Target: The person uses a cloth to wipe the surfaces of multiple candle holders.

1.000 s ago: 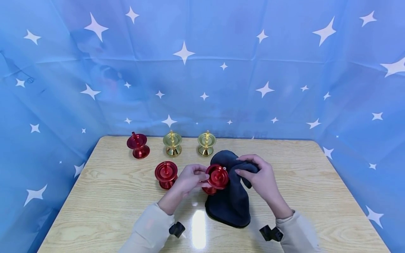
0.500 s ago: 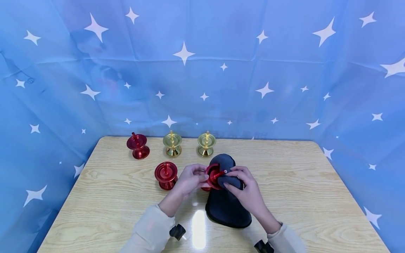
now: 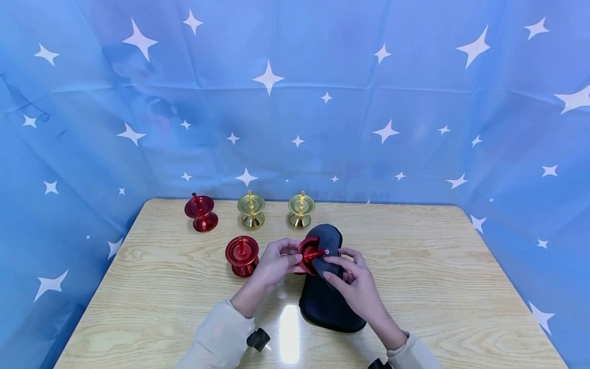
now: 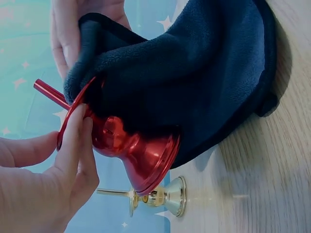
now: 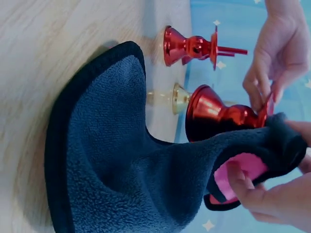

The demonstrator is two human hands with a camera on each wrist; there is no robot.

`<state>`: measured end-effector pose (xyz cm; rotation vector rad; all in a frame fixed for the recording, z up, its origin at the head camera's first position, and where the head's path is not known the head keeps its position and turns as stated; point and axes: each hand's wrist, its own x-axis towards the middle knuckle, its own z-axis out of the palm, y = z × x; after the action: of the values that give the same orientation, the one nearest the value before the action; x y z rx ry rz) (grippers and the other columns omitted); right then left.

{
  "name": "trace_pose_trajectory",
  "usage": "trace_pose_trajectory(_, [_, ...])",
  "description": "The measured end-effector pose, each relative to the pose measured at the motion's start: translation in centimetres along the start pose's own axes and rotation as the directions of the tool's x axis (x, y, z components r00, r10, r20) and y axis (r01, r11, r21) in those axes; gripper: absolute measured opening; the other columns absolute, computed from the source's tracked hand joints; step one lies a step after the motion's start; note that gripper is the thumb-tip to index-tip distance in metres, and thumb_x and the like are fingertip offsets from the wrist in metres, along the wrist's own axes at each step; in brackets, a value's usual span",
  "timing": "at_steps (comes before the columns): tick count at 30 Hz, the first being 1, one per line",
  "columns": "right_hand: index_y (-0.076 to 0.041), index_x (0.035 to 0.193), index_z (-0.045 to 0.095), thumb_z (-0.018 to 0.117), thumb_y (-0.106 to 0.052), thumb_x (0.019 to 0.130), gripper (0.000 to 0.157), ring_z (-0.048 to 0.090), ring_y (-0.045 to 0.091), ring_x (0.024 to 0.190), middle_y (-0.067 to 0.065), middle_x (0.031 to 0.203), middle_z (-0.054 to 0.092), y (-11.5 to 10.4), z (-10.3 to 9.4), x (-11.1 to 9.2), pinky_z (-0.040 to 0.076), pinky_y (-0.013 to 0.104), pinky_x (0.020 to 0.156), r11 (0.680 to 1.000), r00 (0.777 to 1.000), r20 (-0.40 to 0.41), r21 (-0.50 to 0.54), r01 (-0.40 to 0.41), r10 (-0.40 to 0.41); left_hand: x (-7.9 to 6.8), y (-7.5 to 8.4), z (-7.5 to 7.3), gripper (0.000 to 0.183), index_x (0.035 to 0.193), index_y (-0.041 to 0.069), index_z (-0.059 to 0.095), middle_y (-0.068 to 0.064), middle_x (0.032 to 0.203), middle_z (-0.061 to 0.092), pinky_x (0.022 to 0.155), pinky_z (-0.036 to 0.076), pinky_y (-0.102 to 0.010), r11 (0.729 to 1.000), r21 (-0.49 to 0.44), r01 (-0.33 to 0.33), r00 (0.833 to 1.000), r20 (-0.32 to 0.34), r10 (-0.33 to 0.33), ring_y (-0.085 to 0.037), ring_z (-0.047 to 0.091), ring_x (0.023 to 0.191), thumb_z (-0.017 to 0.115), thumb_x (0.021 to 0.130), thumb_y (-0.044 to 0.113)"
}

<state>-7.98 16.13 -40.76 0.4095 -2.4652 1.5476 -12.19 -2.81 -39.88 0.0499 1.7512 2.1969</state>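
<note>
In the left wrist view, the dark cloth [image 4: 165,87] hides part of the red holder [image 4: 148,155]; the head view's lower edge crops both sleeves [image 3: 216,333] and the worktop [image 3: 138,292].

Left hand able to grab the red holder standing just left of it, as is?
Probably not: the left hand is already gripping another red holder. Nothing seems to stand between it and the standing one, though.

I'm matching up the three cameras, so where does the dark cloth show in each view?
Head: the cloth is just right of centre, in the lower half.
Left wrist: across the upper middle and upper right.
Right wrist: large, across the middle and bottom.
Shared landmark: the red holder gripped by the left hand.
</note>
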Motion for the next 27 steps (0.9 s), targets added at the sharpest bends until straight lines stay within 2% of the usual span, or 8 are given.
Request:
trace_pose_trajectory(5, [-0.009, 0.097, 0.068, 0.073, 0.001, 0.074, 0.025, 0.053, 0.024, 0.088, 0.016, 0.114, 0.051, 0.1, 0.1, 0.1, 0.045, 0.021, 0.047, 0.999, 0.999, -0.027, -0.002, -0.032, 0.032, -0.2, 0.0, -0.1, 0.025, 0.110, -0.016, 0.051, -0.019, 0.095, 0.052, 0.069, 0.055, -0.032, 0.999, 0.031, -0.015, 0.999, 0.034, 0.014, -0.018, 0.058, 0.077, 0.048, 0.085, -0.015])
trace_pose_trajectory(9, [-0.009, 0.091, 0.069, 0.073, 0.006, 0.072, 0.025, 0.053, 0.019, 0.087, 0.013, 0.109, 0.054, 0.3, -0.2, 0.2, 0.043, 0.021, 0.046, 1.000, 0.999, -0.049, -0.021, -0.017, 0.015, -0.4, 0.1, -0.3, 0.024, 0.109, -0.017, 0.052, -0.019, 0.094, 0.054, 0.069, 0.055, -0.034, 0.997, 0.076, -0.020, 0.995, 0.103, 0.012, -0.018, 0.058, 0.076, 0.047, 0.085, -0.016])
trace_pose_trajectory(10, [-0.009, 0.090, 0.069, 0.073, 0.007, 0.071, 0.026, 0.053, 0.016, 0.081, 0.013, 0.109, 0.055, 0.3, -0.2, 0.2, 0.042, 0.020, 0.046, 0.999, 0.999, -0.048, -0.033, -0.007, 0.005, -0.4, 0.1, -0.4, 0.024, 0.109, -0.017, 0.052, -0.019, 0.093, 0.054, 0.068, 0.056, -0.034, 0.995, 0.096, -0.021, 0.992, 0.126, 0.009, -0.017, 0.058, 0.075, 0.047, 0.085, -0.016])
trace_pose_trajectory(13, [-0.008, 0.086, 0.069, 0.073, 0.012, 0.068, 0.028, 0.051, 0.013, 0.072, 0.014, 0.107, 0.056, 0.0, -0.4, 0.4, 0.039, 0.020, 0.046, 0.996, 0.998, -0.031, -0.071, 0.061, -0.063, -0.5, 0.1, -0.6, 0.024, 0.109, -0.018, 0.052, -0.018, 0.090, 0.056, 0.066, 0.056, -0.033, 0.986, 0.162, -0.023, 0.980, 0.197, -0.009, -0.015, 0.058, 0.072, 0.048, 0.085, -0.016])
trace_pose_trajectory(17, [-0.002, 0.082, 0.067, 0.069, 0.021, 0.063, 0.029, 0.054, 0.025, 0.077, 0.021, 0.104, 0.057, -1.3, -0.7, 0.7, 0.040, 0.023, 0.049, 0.981, 0.985, 0.011, -0.085, 0.173, -0.172, -0.6, 0.2, -0.6, 0.023, 0.107, -0.017, 0.054, -0.018, 0.088, 0.059, 0.064, 0.056, -0.033, 0.974, 0.225, -0.022, 0.968, 0.247, -0.035, -0.015, 0.059, 0.069, 0.049, 0.085, -0.014])
trace_pose_trajectory(20, [0.001, 0.083, 0.066, 0.067, 0.022, 0.064, 0.028, 0.054, 0.028, 0.081, 0.024, 0.101, 0.057, -2.6, -0.9, 0.8, 0.042, 0.024, 0.050, 0.980, 0.984, 0.020, -0.089, 0.179, -0.178, -0.6, 0.2, -0.6, 0.022, 0.107, -0.017, 0.053, -0.017, 0.088, 0.058, 0.065, 0.056, -0.033, 0.977, 0.211, -0.005, 0.974, 0.224, -0.043, -0.015, 0.059, 0.069, 0.048, 0.086, -0.014])
trace_pose_trajectory(23, [0.001, 0.087, 0.065, 0.068, 0.018, 0.068, 0.026, 0.051, 0.021, 0.074, 0.021, 0.099, 0.058, -3.6, -1.1, 0.8, 0.040, 0.022, 0.049, 0.988, 0.994, 0.007, -0.103, 0.114, -0.113, -0.6, 0.2, -0.5, 0.022, 0.108, -0.017, 0.051, -0.017, 0.091, 0.055, 0.067, 0.056, -0.032, 0.988, 0.150, 0.023, 0.986, 0.158, -0.047, -0.015, 0.059, 0.070, 0.047, 0.087, -0.014])
trace_pose_trajectory(27, [-0.005, 0.094, 0.064, 0.070, 0.007, 0.074, 0.023, 0.049, 0.019, 0.072, 0.013, 0.099, 0.055, -2.5, -0.9, 0.6, 0.041, 0.020, 0.049, 0.996, 1.000, 0.013, -0.084, 0.004, -0.003, -0.5, 0.4, -0.4, 0.023, 0.110, -0.017, 0.050, -0.018, 0.095, 0.054, 0.068, 0.055, -0.030, 0.996, 0.078, 0.032, 0.997, 0.067, -0.037, -0.015, 0.059, 0.071, 0.046, 0.088, -0.013])
